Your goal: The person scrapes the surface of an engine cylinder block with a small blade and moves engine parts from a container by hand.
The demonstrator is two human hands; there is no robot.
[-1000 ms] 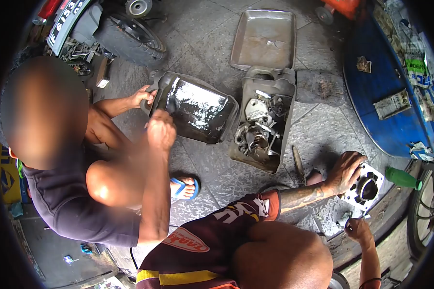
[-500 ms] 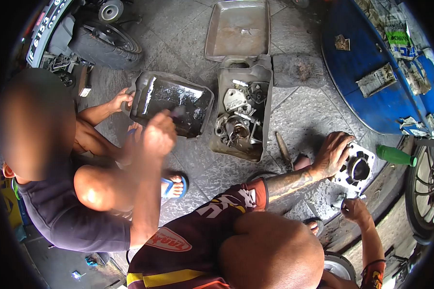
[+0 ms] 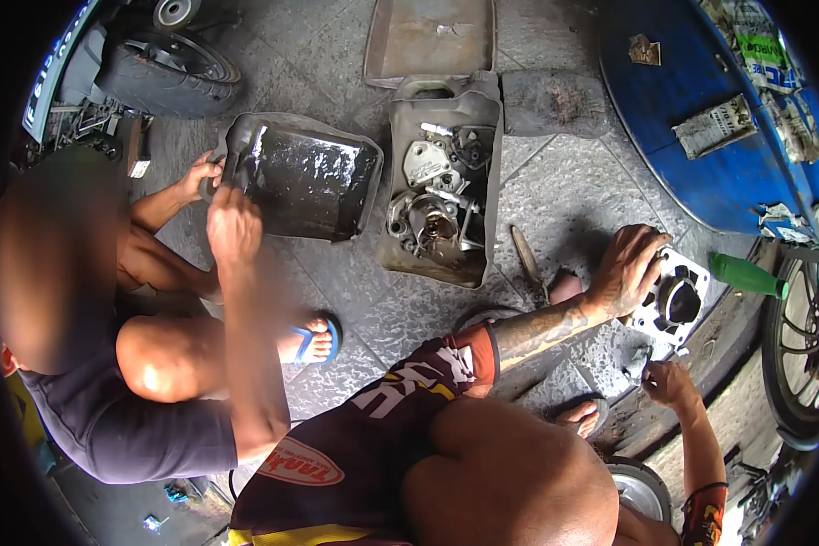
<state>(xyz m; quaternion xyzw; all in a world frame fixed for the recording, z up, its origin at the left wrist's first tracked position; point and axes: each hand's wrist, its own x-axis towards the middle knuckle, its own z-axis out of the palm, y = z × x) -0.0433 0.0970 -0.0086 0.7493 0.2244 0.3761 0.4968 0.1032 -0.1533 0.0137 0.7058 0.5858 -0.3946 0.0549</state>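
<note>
My left hand (image 3: 626, 275) grips the edge of a metal engine cylinder (image 3: 651, 318), its fingers curled over the upper left side. The pale flange face and round dark bore of the cylinder show. Just below it, my right hand (image 3: 672, 384) is closed, with its fingertips pinched close to the cylinder's lower edge. A small greyish object (image 3: 639, 366) shows beside those fingertips; its kind is unclear. Left of the cylinder, a long narrow tool (image 3: 525, 255) lies on the floor.
A co-worker's hands (image 3: 232, 223) are at a dark pan (image 3: 364, 214) on the left. A cut-open jerrycan (image 3: 396, 255) holds several engine parts. A shallow tray (image 3: 428, 41), blue drum (image 3: 646, 136), green bottle (image 3: 746, 275) and motorcycle wheel (image 3: 778, 400) stand around.
The co-worker's raised hand has moved left and down to the near-left end of the pan. My hands stay at the cylinder with little change. The whole view has shifted slightly.
</note>
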